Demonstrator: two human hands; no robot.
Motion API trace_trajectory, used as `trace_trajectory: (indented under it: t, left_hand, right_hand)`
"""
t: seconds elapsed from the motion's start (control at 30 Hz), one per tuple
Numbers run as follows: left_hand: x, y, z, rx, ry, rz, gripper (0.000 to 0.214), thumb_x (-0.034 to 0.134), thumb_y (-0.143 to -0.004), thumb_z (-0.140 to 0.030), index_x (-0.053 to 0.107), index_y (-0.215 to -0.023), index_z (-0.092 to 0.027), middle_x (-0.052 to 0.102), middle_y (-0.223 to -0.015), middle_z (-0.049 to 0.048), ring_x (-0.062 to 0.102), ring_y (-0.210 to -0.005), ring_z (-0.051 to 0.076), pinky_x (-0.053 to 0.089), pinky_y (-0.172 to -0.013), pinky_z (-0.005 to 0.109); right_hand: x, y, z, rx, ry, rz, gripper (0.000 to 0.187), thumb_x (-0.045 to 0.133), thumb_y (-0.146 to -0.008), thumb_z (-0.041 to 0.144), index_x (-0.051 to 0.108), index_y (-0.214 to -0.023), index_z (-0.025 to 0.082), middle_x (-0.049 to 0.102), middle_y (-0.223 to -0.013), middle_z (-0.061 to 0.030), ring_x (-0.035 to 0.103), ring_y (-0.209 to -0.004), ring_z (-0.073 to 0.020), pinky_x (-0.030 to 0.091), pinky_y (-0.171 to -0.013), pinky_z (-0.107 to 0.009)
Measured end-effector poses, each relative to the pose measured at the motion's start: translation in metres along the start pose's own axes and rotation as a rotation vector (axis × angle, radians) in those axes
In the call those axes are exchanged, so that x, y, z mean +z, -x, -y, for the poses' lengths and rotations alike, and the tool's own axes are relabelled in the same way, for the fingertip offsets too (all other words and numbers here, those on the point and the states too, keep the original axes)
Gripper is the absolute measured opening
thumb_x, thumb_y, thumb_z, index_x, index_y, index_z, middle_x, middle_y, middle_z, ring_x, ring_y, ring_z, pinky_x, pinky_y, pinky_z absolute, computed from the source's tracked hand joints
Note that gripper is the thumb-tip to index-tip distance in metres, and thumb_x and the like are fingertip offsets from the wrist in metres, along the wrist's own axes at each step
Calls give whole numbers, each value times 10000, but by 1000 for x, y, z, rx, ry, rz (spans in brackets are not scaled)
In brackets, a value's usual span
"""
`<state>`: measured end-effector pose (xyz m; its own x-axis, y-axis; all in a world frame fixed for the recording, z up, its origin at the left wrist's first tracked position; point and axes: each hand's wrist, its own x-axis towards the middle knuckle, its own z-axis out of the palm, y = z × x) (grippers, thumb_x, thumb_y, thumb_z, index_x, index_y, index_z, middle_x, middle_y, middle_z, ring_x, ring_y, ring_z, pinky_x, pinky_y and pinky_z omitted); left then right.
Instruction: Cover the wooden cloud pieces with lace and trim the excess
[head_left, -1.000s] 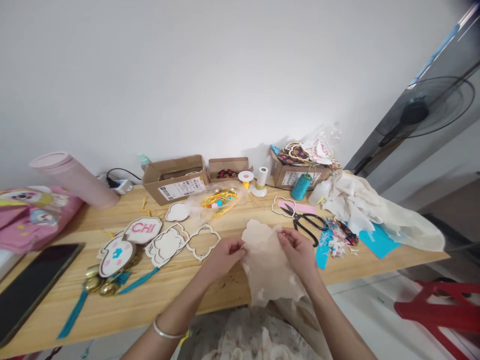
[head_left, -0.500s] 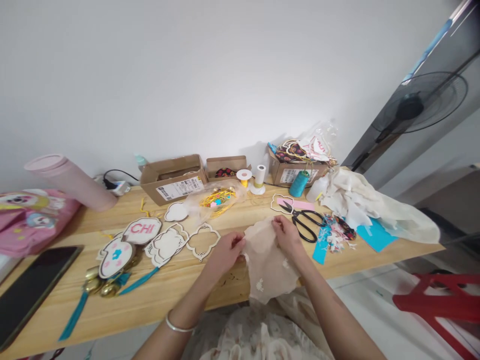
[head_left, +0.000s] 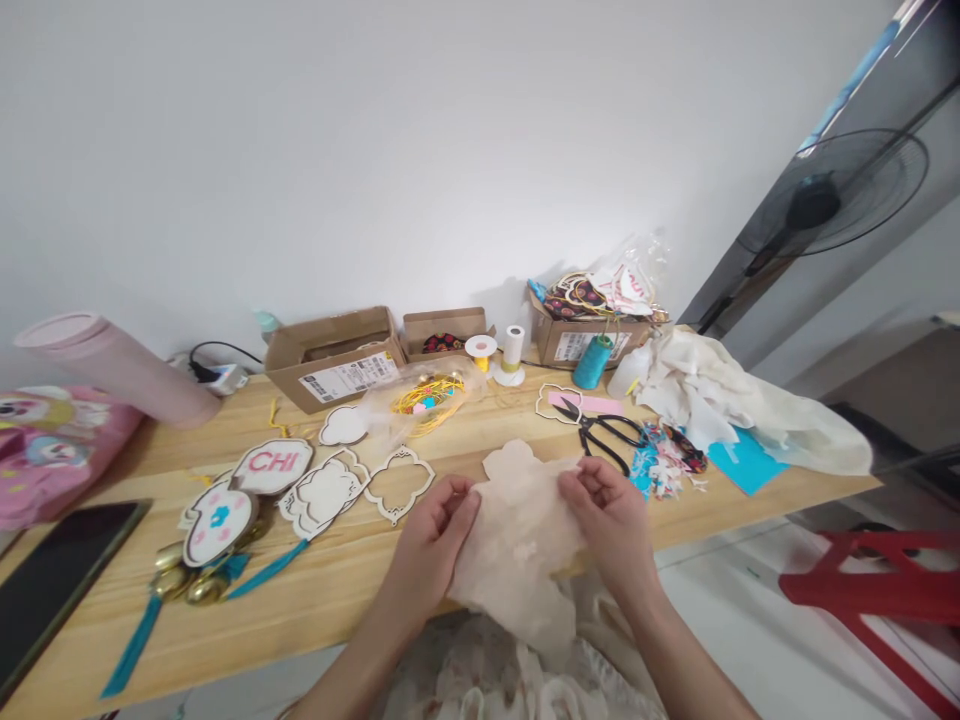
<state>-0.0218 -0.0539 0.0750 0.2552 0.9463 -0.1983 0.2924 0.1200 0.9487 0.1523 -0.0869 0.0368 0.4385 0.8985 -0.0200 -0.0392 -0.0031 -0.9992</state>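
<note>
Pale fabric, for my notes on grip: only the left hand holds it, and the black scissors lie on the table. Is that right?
Not quite: both hands hold the pale fabric. The head view shows the left hand on its left side and the right hand on its right. The black scissors do lie on the table.

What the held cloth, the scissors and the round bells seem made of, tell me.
Held cloth: probably thin fabric, matte, as it creases softly; fibre unclear.
Scissors: likely dark metal, judging by the slim pointed blades; the handles may be coated.
Bells: perhaps brass or plated metal, given their shiny golden highlights.
</note>
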Motion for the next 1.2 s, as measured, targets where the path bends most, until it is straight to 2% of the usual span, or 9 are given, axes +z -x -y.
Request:
trace_trajectory:
  t: [0.1,0.2,0.37,0.47,0.6,0.87,1.03,1.2]
  left_hand:
    - [-10,-21,13,135,-283,43,196,480,-741,-371,569,-761,-198,595,-651,-12,529,-602,139,387,-531,220]
    - [-8,-47,33,179,-500,18,216,407,-782,-335,573,-766,-197,628,-709,6,561,-668,163,397,-591,246]
    - [3,-69,47,163,-549,-8,218,406,-776,-320,578,-760,-188,635,-692,19,577,-646,168,397,-591,256]
    - [5,-74,44,157,-580,-15,226,403,-780,-332,574,-756,-187,623,-657,13,570,-602,161,394,-578,255]
    - [6,-81,41,160,-645,-43,205,423,-769,-315,577,-732,-185,625,-680,31,576,-670,180,384,-602,263]
    - [8,-81,44,124,-722,-38,207,412,-785,-321,578,-766,-198,645,-716,28,589,-689,177,382,-595,250]
    - [10,-76,43,97,-781,-51,214,413,-794,-332,575,-846,-202,656,-776,51,590,-744,208,377,-621,277]
    - [7,-71,42,67,-809,-46,229,418,-799,-338,559,-925,-207,662,-813,59,595,-773,218,385,-639,285]
  right_hand:
    - [-1,-9,-6,-91,161,-23,268,576,-671,443,534,-715,182,524,-554,17,412,-443,-84,321,-400,-195]
    - [2,-23,-24,-118,356,-26,255,526,-704,419,555,-715,166,554,-583,-12,459,-480,-108,362,-438,-218]
    - [5,-40,-43,-152,482,-26,217,501,-713,376,565,-705,169,588,-604,-25,518,-533,-138,394,-508,-244]
    - [4,-46,-41,-179,549,-31,181,491,-714,351,554,-698,182,588,-616,-15,501,-492,-127,375,-495,-239]
    - [3,-56,-39,-206,632,-27,153,483,-712,325,508,-632,197,531,-544,16,437,-437,-111,326,-473,-233]
    - [1,-73,-44,-204,734,47,179,480,-702,306,473,-558,199,471,-477,34,418,-453,-111,283,-462,-223]
    - [1,-79,-43,-175,766,86,126,509,-667,263,520,-566,189,518,-507,25,439,-477,-109,296,-487,-223]
    - [0,-80,-44,-137,746,76,112,507,-676,268,579,-676,183,583,-573,5,507,-524,-125,349,-514,-231]
